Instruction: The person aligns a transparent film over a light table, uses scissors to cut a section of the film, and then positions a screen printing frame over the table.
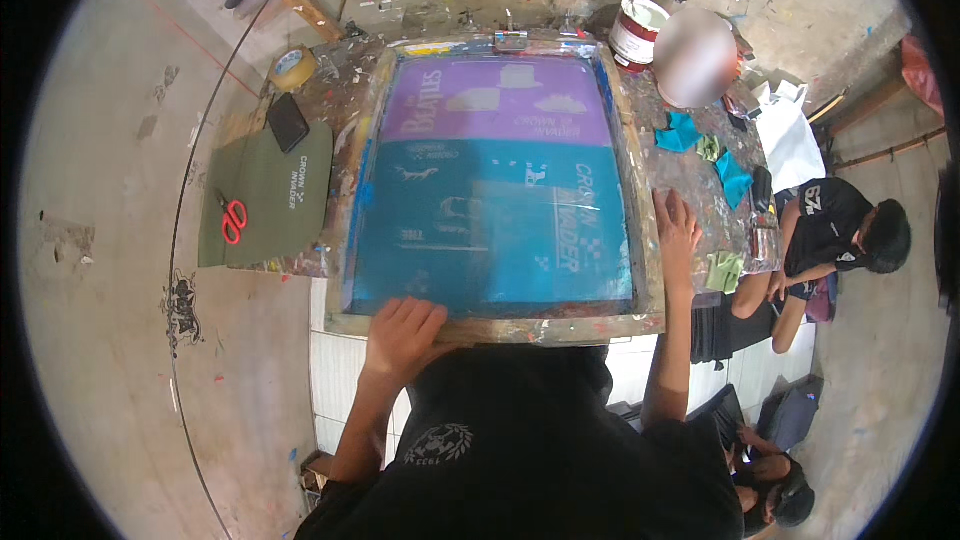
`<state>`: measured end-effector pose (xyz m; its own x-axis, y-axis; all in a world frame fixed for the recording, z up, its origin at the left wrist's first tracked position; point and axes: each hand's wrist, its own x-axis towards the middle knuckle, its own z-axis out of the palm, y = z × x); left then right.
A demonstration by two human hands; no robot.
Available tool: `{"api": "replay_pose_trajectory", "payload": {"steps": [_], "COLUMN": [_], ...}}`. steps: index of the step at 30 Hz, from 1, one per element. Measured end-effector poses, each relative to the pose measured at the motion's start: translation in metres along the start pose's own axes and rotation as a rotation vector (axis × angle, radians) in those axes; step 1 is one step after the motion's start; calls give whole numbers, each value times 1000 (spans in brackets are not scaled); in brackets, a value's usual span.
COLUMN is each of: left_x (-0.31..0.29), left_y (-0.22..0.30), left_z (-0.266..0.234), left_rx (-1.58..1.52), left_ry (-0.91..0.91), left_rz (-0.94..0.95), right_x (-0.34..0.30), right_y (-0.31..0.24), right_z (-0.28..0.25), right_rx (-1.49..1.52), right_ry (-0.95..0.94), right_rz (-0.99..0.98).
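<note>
A wooden-framed printing screen lies before me, its mesh purple in the far part and teal in the near part, with pale stencil shapes. At its near rail, toward the left corner, my left hand is closed over the wood, thumb lower than the fingers. My right hand rests beside the right rail, fingers stretched forward and a little apart, holding nothing that shows. A small metal hinge clamp sits at the middle of the far rail.
Left of the screen are an olive cloth piece, red-handled scissors, a black phone and a tape roll. A paint tub, teal scraps and green scraps lie right. Two people sit beyond.
</note>
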<state>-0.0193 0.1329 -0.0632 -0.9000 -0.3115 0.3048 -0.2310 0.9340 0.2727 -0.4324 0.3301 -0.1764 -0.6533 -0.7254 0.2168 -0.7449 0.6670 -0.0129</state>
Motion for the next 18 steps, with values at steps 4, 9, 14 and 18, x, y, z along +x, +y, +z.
{"api": "replay_pose_trajectory", "payload": {"steps": [4, 9, 14, 18], "left_x": [-11, -17, -21, -24], "left_y": [-4, -9, -11, -13], "left_z": [25, 41, 50, 55], "left_rx": [-26, -55, -63, -88], "left_ry": [-49, -90, -100, -127], "left_rz": [-42, -43, -52, -88], "right_x": [-1, 0, -2, -2], "right_y": [-17, -16, -10, -8], "right_z": [-25, -31, -27, -24], "right_rx": [131, 193, 218, 257], "right_ry": [11, 11, 47, 59], "right_rz": [34, 71, 52, 52]}}
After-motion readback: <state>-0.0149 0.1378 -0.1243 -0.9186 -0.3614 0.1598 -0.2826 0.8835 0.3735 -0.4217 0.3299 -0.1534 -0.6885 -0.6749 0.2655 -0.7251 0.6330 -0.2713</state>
